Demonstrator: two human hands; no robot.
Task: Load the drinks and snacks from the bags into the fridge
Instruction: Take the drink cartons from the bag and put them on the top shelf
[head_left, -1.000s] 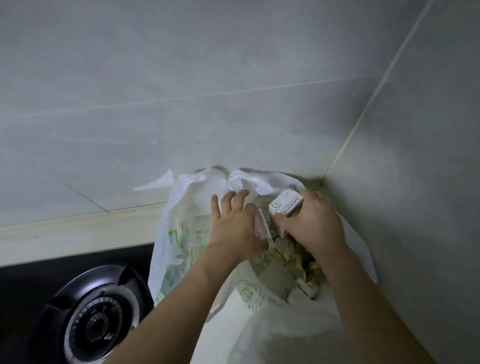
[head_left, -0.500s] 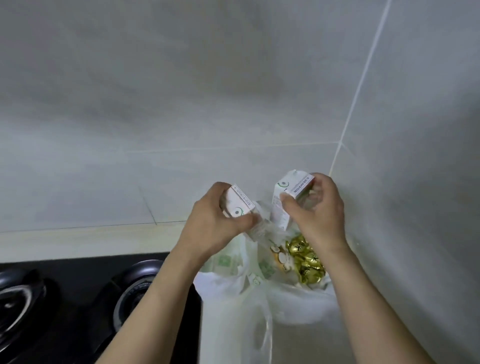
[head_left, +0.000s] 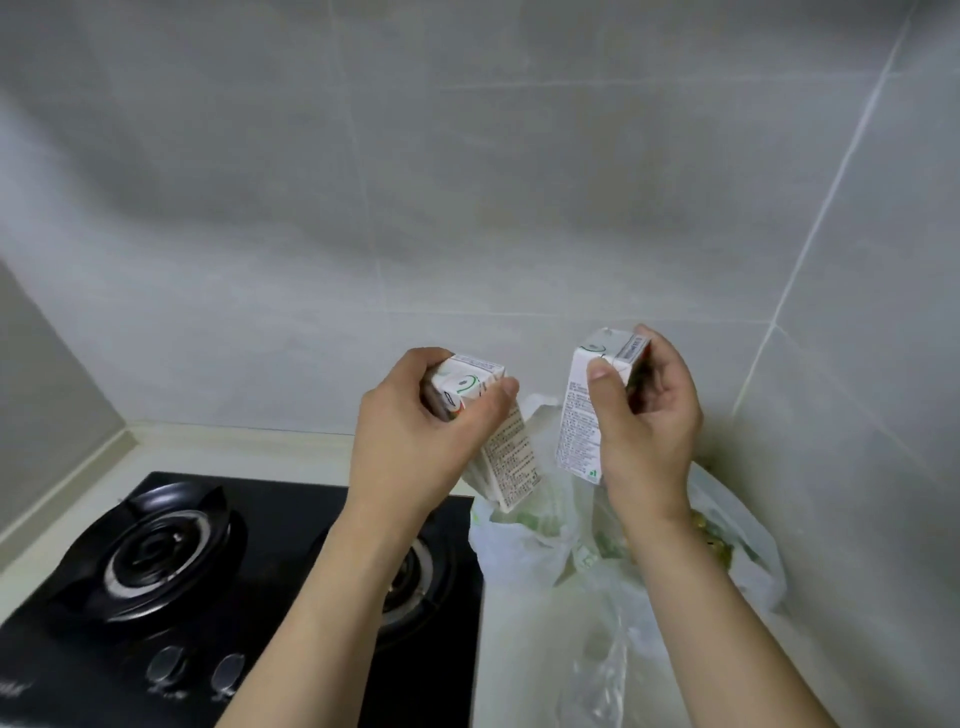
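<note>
My left hand (head_left: 415, 431) grips a white drink carton (head_left: 506, 452) by its top end, the carton slanting down to the right. My right hand (head_left: 649, 415) grips a second white carton (head_left: 582, 421), held upright. Both cartons hang above a white plastic bag (head_left: 540, 540) with green print that sits on the counter in the corner. Gold-wrapped snacks (head_left: 711, 540) show inside the bag behind my right wrist. The fridge is not in view.
A black gas hob (head_left: 171, 571) with two burners and two knobs lies to the left of the bag. A clear plastic bag (head_left: 608, 670) lies on the pale counter (head_left: 524, 649) in front. Grey tiled walls close the corner behind and to the right.
Both hands have lifted the cartons out of the bag and higher above it. The view has swung left, bringing the hob's burners into sight.
</note>
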